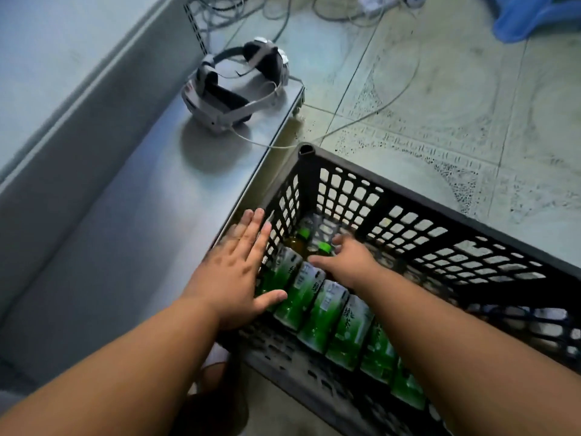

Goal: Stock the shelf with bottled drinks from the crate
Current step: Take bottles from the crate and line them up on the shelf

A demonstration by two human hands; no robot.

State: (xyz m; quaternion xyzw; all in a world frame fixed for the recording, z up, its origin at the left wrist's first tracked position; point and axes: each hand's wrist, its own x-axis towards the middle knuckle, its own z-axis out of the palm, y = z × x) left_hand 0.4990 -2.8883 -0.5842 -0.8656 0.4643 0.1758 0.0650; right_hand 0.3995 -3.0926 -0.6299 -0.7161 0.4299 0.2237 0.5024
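A black lattice crate stands on the tiled floor against the edge of a low metal shelf. Several green-labelled bottled drinks lie side by side in it, caps pointing away from me. My left hand hovers flat with fingers spread over the crate's left rim, holding nothing. My right hand reaches down inside the crate. Its fingers curl over the neck of one bottle with a green cap; whether they grip it is unclear.
A grey headset with a thin cable sits at the far end of the shelf. Loose cables and a white power strip lie on the floor beyond. A blue plastic object is at the top right.
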